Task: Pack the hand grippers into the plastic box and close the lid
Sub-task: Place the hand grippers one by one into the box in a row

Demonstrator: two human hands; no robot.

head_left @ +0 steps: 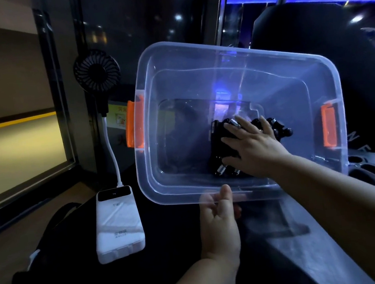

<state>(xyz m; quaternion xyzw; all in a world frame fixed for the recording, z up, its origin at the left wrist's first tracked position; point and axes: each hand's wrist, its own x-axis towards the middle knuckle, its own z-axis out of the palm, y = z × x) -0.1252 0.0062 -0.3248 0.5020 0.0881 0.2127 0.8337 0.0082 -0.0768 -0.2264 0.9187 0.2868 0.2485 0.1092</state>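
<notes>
Evidently, head view: this was the only view, and every line below came from it.
Plastic box: the clear plastic box (268,76) had no lid on. It sat skewed, mouth toward the camera, with an orange latch (134,125) at each end.
Left hand: the left hand (217,211) pinched the near rim, thumb over the edge and fingers curled beneath.
Right hand: the right hand (254,149) reached inside the box, its fingers straight and spread, pressing flat rather than gripping.
Hand grippers: the black hand grippers (219,159) lay bunched on the box floor toward its right end, under that palm, with their springs showing at the near side.
Step in hand: packing, judged nearly done; the load was being settled down.
Next move: withdraw the right hand, level the box, fetch the lid, seat it squarely and snap both latches.
Lid: a translucent panel (278,222) on the table below the box was possibly the lid, though the dim light left that unsure.
Writing: the white power bank (118,224) carried grey print too small to read. A yellow sticker (119,117) behind the box was just as illegible.
</notes>
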